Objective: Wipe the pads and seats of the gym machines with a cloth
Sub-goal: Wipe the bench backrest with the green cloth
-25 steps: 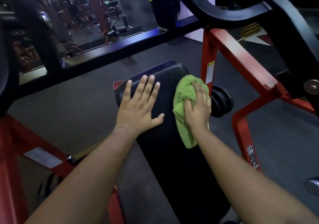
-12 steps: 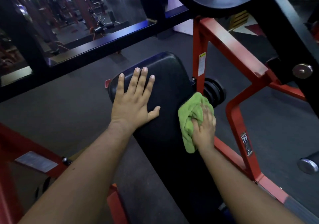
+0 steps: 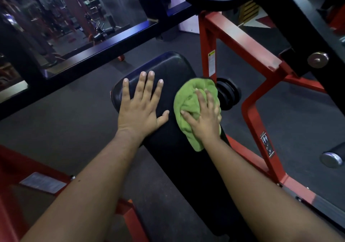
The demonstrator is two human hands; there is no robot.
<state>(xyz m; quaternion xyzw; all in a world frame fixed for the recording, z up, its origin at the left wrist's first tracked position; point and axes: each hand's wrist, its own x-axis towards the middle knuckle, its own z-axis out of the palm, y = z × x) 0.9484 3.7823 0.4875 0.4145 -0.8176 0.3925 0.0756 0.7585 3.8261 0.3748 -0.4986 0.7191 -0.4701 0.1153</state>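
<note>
Pad: long black vinyl-covered bench pad [image 3: 173,70], rounded at the far end, running away from the camera between the two forearms.
Cloth: bunched lime-green terry cloth [image 3: 188,100], lying on the right side of the pad near its far end, spilling a little over the right edge.
Right hand: right hand [image 3: 204,119] flat on top of the cloth, fingers spread and only lightly bent, pressing it down onto the pad; whether the thumb pinches a fold, I cannot tell.
Left hand: left hand [image 3: 141,105] laid palm-down on the bare left half of the pad, fingers straight and fanned, holding nothing, just bracing.
Gap: the left thumb sits just beside the cloth, apart from it.
Frame: red-painted steel tube frame [image 3: 240,34] rises close on the right, with a black round knob [image 3: 228,94] just beside the cloth.
How the cloth handles: light and soft by the look of it, floppy, bunches easily; it should grip the vinyl under a flat palm rather than skate.
Where to hold: best pressed from above over the thick middle of the wad, loose tail trailing toward the wrist.
How the pad handles: firm cushion, smooth and likely a touch slick; fixed to the machine, so it takes pressure.
Watch: the hanging edge could snag the knob on a wide stroke.
Progress: far end under way, the long near stretch looks still to do.
</note>
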